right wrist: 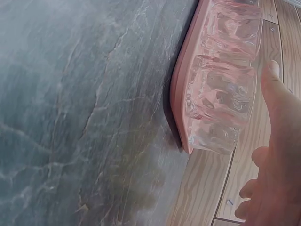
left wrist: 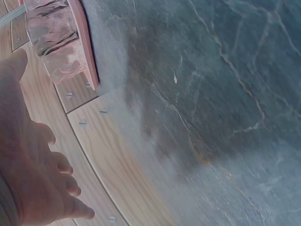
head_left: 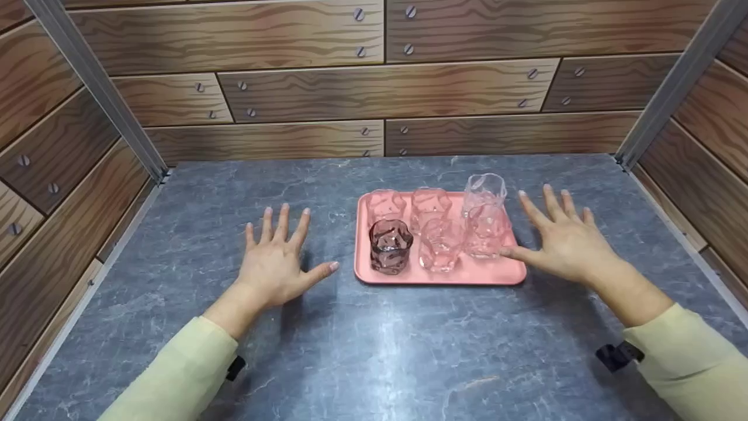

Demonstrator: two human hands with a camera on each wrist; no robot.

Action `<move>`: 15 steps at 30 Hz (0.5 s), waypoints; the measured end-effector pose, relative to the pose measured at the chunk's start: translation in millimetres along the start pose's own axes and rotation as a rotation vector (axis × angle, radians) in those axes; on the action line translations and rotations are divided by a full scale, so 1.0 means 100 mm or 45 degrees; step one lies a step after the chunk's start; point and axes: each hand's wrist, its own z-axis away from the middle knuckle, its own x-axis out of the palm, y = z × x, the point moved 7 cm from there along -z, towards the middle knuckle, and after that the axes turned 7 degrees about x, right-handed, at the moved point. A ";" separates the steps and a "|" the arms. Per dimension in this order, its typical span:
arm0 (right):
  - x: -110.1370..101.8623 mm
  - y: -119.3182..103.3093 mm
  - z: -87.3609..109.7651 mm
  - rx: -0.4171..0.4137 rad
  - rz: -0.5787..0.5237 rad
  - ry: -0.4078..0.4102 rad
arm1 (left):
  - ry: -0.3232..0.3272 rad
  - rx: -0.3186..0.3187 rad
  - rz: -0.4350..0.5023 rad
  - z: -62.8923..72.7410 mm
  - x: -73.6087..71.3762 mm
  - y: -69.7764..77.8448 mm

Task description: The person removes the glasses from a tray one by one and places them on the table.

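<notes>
Fingers (head_left: 282, 223) spread wide, left hand (head_left: 270, 269) and right hand (head_left: 565, 242) near pink tray (head_left: 473, 276).

The tray (head_left: 476, 277) is smooth, low-sheen plastic; the clear cups (head_left: 441, 248) and dark cup (head_left: 390, 251) are glossy and rippled, perhaps glass, though plastic cannot be ruled out from here. The table (head_left: 327, 356) has a smooth, marble-look finish, the panels (head_left: 374, 92) printed wood grain, the posts (head_left: 111, 93) dull metal, the sleeves (head_left: 181, 365) matt cloth
</notes>
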 end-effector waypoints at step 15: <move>0.18 0.06 -0.03 -0.043 -0.041 -0.056 | -0.024 0.066 0.025 -0.14 0.09 0.22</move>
